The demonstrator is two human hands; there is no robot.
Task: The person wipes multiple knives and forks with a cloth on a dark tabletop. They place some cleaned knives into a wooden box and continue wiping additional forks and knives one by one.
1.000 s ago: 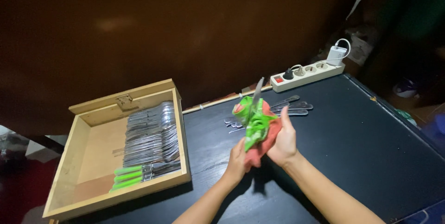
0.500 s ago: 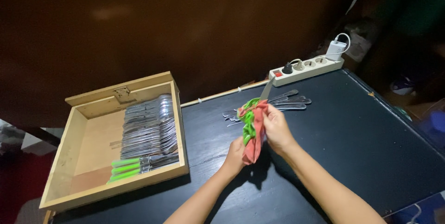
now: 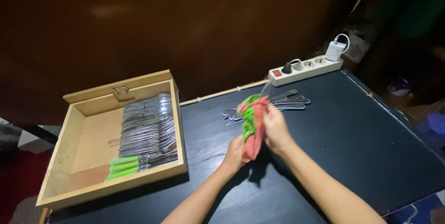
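Head view: both hands (image 3: 259, 136) grip a cloth-wrapped knife (image 3: 265, 87), blade pointing up-away.

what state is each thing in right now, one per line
knife: blade tip sticking out of the cloth, blurred
cloth: bunched around the knife
left hand: gripping the cloth's lower end
right hand: closed on the cloth
wooden box: open, holding cutlery
power strip: two plugs in

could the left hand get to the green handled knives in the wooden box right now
Probably yes, once it lets go. The left hand is closed on the lower end of the red and green cloth, so it is busy. The green-handled knives lie uncovered in the open wooden box to its left, with bare tabletop between.
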